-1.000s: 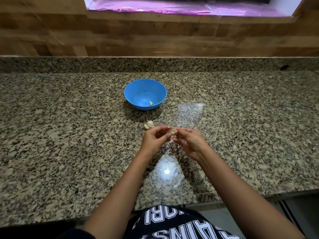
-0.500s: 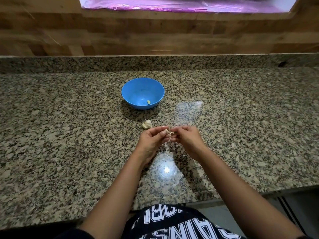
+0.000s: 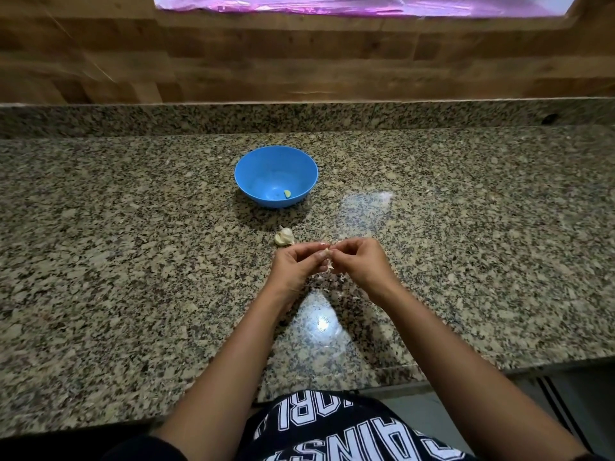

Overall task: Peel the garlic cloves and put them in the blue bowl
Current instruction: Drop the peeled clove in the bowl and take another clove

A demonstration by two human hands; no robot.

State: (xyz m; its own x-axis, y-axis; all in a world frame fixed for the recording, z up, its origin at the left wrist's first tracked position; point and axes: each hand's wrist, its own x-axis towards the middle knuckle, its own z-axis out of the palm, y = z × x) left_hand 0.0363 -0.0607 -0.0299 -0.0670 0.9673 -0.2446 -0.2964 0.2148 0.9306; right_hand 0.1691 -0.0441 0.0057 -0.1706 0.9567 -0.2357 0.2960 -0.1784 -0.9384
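Above the counter, two hands pinch one clove; one bowl holds another clove.

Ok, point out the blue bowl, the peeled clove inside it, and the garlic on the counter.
blue bowl (image 3: 249, 176), head view, inner left wall.
peeled clove (image 3: 287, 194), head view, its middle.
unpeeled garlic (image 3: 284, 236), head view, its middle.

Speckled granite countertop, polished, with a raised strip of the same stone along its back edge. Resting directly on it: one blue bowl, upright, toward the back; one garlic cluster, unpeeled, just in front of the bowl, not touching it; a few pale peel scraps nearer the front edge.
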